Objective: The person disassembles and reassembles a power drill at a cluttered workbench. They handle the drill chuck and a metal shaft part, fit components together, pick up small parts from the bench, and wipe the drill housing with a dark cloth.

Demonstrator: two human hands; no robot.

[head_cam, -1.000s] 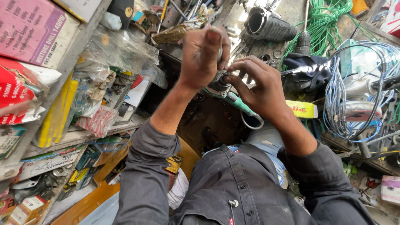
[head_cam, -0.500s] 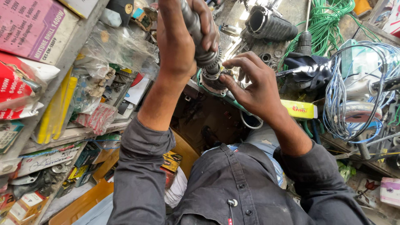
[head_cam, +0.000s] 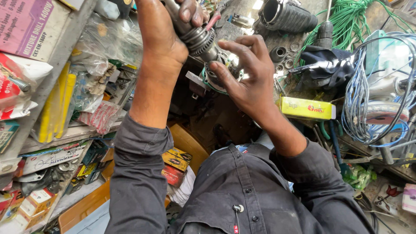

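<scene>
My left hand stays clamped around the ribbed grey metal motor shaft, now lifted higher than a second ago. My right hand, fingers spread, cups the round greasy metal housing at the shaft's lower end. Just beside my right wrist lies a glossy yellow cardboard box; beyond it, coiled blue wires.

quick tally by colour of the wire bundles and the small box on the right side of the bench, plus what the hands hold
Green coiled wire bundle: 1
Blue-white looped wire bundle: 1
Yellow rectangular cardboard box: 1
Grey metal motor rotor with ribbed windings, gripped by the left hand and touched by the right hand: 1
Total: 4
</scene>
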